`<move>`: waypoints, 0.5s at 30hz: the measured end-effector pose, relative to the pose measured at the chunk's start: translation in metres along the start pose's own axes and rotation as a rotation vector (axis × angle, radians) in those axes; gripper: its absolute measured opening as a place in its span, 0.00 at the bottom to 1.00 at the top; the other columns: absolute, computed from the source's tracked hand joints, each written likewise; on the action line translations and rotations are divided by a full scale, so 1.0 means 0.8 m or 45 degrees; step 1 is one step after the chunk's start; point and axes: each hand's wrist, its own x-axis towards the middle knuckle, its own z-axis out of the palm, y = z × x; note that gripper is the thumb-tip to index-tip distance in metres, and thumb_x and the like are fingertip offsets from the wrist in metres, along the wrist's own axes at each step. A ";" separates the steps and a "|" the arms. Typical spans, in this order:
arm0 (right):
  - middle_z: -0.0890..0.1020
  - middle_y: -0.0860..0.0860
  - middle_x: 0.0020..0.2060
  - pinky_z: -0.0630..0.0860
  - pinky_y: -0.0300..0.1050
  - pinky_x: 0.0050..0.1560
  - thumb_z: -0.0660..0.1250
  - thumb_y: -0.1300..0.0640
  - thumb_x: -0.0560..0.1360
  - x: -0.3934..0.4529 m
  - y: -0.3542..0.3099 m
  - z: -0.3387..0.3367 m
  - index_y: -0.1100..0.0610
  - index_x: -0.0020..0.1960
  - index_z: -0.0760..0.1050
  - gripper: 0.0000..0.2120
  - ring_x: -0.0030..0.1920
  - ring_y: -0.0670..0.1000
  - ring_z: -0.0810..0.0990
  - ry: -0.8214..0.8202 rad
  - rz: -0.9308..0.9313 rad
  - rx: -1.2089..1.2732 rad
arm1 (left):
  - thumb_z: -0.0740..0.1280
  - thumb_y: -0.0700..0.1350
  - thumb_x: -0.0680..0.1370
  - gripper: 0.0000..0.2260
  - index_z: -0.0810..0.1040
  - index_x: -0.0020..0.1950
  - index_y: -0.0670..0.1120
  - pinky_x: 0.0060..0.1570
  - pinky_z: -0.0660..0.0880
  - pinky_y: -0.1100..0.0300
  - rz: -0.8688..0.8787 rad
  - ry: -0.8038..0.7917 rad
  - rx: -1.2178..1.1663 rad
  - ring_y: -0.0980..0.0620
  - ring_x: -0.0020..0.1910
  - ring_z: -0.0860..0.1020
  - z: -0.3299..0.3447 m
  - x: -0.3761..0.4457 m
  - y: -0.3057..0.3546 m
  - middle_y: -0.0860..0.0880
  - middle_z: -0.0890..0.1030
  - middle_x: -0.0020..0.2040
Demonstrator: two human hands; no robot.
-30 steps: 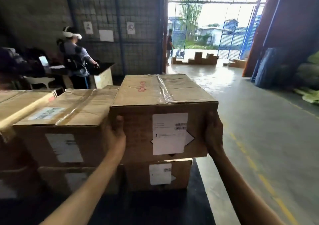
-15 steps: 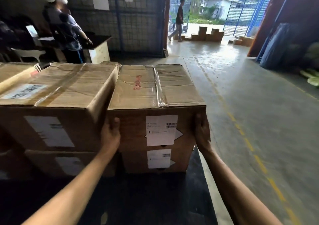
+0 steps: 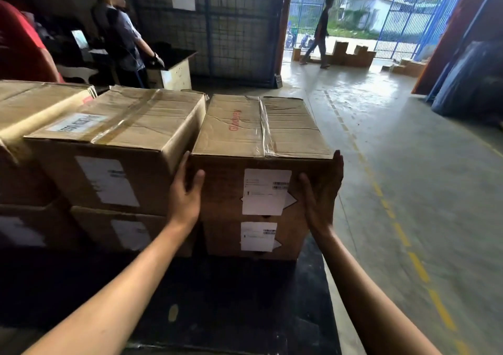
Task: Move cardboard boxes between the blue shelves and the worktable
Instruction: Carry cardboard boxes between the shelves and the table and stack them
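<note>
A taped cardboard box with red lettering on top and a white label on its front sits on a second labelled box at the right end of the dark worktable. My left hand grips its front left corner, thumb on the front face and fingers up the left side. At the front right corner my right hand holds it the same way. The box stands close beside a larger taped box on its left.
More stacked boxes fill the table's left. A person with a headset stands at a desk behind. Another person walks past the open doorway, where boxes lie. Concrete floor with a yellow dashed line runs on the right.
The box has come down from a raised carry onto the lower box, beside the larger box. My thumbs have come round onto its front face. My view has moved closer and lower.
</note>
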 end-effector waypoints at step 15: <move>0.54 0.50 0.79 0.54 0.59 0.76 0.59 0.35 0.75 -0.111 -0.222 0.149 0.41 0.76 0.63 0.30 0.79 0.55 0.54 -0.558 -0.363 0.002 | 0.62 0.78 0.63 0.47 0.65 0.75 0.51 0.57 0.71 0.63 -0.004 0.050 0.057 0.67 0.57 0.75 -0.225 -0.069 0.093 0.46 0.77 0.64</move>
